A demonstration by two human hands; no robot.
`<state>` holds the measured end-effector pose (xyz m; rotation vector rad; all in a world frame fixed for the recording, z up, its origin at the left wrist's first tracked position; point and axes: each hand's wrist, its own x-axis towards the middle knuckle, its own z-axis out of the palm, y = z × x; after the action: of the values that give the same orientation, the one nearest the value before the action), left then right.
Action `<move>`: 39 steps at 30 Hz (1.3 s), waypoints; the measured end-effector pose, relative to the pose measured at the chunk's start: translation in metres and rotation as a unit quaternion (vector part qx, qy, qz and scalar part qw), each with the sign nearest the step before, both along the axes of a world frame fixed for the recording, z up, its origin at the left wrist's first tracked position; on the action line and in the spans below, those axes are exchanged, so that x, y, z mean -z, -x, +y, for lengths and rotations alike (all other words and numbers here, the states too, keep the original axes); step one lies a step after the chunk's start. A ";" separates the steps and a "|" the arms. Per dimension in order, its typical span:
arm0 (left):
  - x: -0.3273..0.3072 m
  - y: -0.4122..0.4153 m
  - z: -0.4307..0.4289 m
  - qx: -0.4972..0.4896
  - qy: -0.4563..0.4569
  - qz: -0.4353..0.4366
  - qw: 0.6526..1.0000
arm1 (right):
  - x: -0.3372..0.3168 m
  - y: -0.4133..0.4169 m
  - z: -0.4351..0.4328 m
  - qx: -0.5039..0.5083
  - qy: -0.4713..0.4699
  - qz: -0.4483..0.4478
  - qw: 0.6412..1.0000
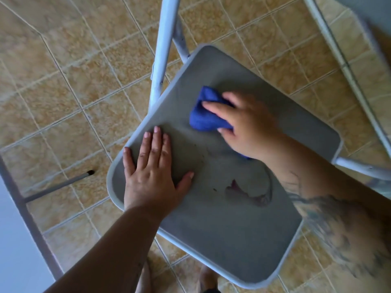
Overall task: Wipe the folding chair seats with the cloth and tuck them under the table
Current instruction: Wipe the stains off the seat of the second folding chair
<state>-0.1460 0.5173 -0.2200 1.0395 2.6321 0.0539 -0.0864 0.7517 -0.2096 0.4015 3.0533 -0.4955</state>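
Head view: grey chair seat [243, 218] fills centre frame, tilted, pale metal frame tube [164, 49] running off toward 12 o'clock. Left hand [151, 176] lies flat on the seat at its 9 o'clock edge, fingers spread, grip released, holding nothing. Right hand [247, 125] at the seat's 1 o'clock, grip clenched on a bunched blue cloth [206, 115], cloth pressed onto the seat. Reddish stain [249, 195] with dark specks sits between the two forearms, toward 5 o'clock from the left hand. Tan tiled floor [74, 70] all round. Second chair's frame [349, 70] at 2 o'clock. Surface edge [12, 240] at 8 o'clock.
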 end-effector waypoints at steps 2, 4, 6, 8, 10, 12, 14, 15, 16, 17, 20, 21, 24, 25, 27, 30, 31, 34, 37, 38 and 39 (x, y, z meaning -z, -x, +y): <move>0.001 0.001 0.001 -0.001 -0.004 0.002 1.000 | 0.000 -0.014 0.020 0.080 -0.005 0.008 0.997; 0.002 0.002 0.000 0.000 -0.005 0.009 1.000 | 0.003 -0.001 0.031 0.181 -0.018 0.013 0.983; 0.003 0.002 -0.001 0.001 -0.008 0.014 1.000 | 0.005 0.025 0.025 0.256 -0.040 0.010 0.966; 0.003 0.002 0.001 0.001 -0.011 0.016 1.000 | 0.007 0.043 0.001 0.280 -0.042 0.011 0.959; 0.002 0.002 0.003 0.002 -0.008 0.016 1.000 | 0.003 0.043 -0.037 0.251 -0.015 0.021 0.968; 0.001 0.002 0.000 0.001 -0.008 0.011 1.000 | -0.002 0.013 -0.078 0.204 -0.001 0.010 0.979; 0.001 0.001 -0.003 0.002 -0.015 0.010 1.000 | -0.005 -0.042 -0.100 0.214 0.006 -0.018 0.977; 0.001 0.000 -0.004 0.002 -0.020 0.011 1.000 | -0.006 -0.072 -0.099 0.248 0.002 -0.028 0.968; 0.001 0.000 -0.004 0.002 -0.024 0.012 1.000 | -0.006 -0.097 -0.089 0.300 -0.012 -0.034 0.953; 0.001 -0.001 -0.003 0.001 -0.028 0.011 1.000 | -0.006 -0.115 -0.073 0.365 -0.037 -0.037 0.930; 0.002 0.000 0.000 0.002 -0.034 0.012 0.999 | -0.005 -0.121 -0.020 0.538 -0.043 -0.050 0.840; 0.003 0.000 0.000 0.004 -0.034 0.014 0.999 | -0.009 -0.110 -0.009 0.567 -0.038 -0.044 0.821; 0.006 0.001 -0.002 0.007 -0.038 0.020 0.999 | -0.009 -0.058 -0.013 0.544 -0.063 -0.048 0.836; 0.007 0.001 -0.003 0.008 -0.038 0.020 0.999 | -0.008 -0.043 -0.028 0.498 -0.075 -0.039 0.863; 0.008 0.000 -0.004 0.009 -0.042 0.020 0.999 | -0.005 -0.036 -0.070 0.361 -0.049 -0.024 0.931; 0.008 0.000 -0.004 0.012 -0.044 0.018 0.999 | -0.005 -0.093 -0.112 0.258 -0.034 -0.064 0.963; 0.008 -0.001 -0.004 0.012 -0.046 0.016 0.999 | -0.010 -0.117 -0.109 0.290 -0.052 -0.072 0.953; 0.010 0.000 -0.002 0.012 -0.057 0.022 0.998 | -0.012 -0.147 -0.060 0.458 -0.087 -0.089 0.880; 0.010 0.000 0.000 0.012 -0.056 0.022 0.998 | -0.009 -0.118 -0.009 0.552 -0.065 -0.087 0.827; 0.010 0.000 0.000 0.011 -0.059 0.023 0.998 | -0.007 -0.099 -0.001 0.541 -0.079 -0.079 0.834; 0.009 0.000 0.000 0.013 -0.067 0.020 0.997 | -0.007 -0.077 0.002 0.517 -0.098 -0.080 0.847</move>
<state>-0.1463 0.5171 -0.2294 1.1293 2.6810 0.2098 -0.0094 0.7533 -0.2028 1.9837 2.4526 -0.1072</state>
